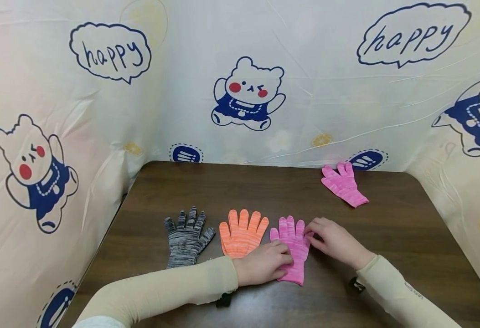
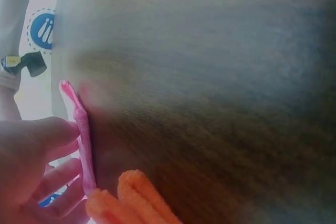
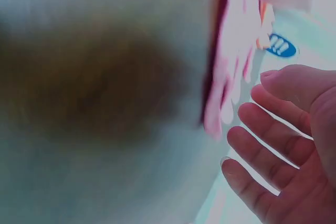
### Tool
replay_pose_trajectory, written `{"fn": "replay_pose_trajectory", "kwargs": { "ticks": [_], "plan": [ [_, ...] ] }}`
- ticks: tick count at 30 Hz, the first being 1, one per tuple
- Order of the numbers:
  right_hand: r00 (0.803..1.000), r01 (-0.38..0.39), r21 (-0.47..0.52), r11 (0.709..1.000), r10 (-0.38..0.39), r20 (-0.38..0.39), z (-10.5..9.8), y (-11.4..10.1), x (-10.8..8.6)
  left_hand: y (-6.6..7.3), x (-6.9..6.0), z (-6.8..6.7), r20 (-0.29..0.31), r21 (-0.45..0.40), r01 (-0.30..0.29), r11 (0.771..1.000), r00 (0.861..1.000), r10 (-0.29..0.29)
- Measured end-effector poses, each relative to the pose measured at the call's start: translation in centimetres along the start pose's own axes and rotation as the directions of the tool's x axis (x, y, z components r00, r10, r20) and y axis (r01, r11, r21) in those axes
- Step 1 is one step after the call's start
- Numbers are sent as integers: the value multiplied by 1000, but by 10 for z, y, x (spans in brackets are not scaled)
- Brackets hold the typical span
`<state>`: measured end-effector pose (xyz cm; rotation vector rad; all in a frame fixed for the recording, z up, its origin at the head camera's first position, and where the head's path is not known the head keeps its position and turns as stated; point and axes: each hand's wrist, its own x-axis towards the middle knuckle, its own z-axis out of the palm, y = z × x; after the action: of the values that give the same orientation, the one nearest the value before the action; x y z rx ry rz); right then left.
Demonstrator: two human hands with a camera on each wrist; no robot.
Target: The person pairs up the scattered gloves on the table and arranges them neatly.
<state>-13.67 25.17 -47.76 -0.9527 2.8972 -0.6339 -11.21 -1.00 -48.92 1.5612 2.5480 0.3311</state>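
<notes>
A pink knit glove [image 1: 299,246] lies flat on the table, its fingers toward the back. My left hand [image 1: 264,263] rests on its lower left part; in the left wrist view the thumb and fingertips touch the glove. At the glove's right edge is my right hand [image 1: 338,241]. The right wrist view has that hand's fingers [image 3: 268,145] spread and loosely bent, with nothing between them. An orange glove [image 1: 241,234] lies left of the pink one, its lower part behind my left hand. Farther left is a grey-black glove [image 1: 184,243], partly covered by my left forearm.
A second pink glove [image 1: 344,184] lies at the back right of the brown table [image 1: 223,187], its fingertips at the back edge. Printed cloth [image 1: 326,91] hangs close behind the table and along both sides.
</notes>
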Motion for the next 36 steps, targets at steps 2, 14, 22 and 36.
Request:
{"fn": "replay_pose_trajectory", "kwargs": {
  "ticks": [2,14,22,36],
  "plan": [
    [1000,-29,0,1000,29,-4,-6,6,1,0,0,0,2,-6,0,1000,1000,0],
    [994,-100,-20,995,99,-37,-30,53,4,0,1,2,-4,1,5,1000,1000,-5],
    [980,-200,14,980,200,-1,-50,87,10,-1,1,2,-6,9,0,1000,1000,0],
    [968,-248,-117,962,251,13,-61,139,28,-1,0,3,-13,-3,5,1000,1000,-5]
  ]
}}
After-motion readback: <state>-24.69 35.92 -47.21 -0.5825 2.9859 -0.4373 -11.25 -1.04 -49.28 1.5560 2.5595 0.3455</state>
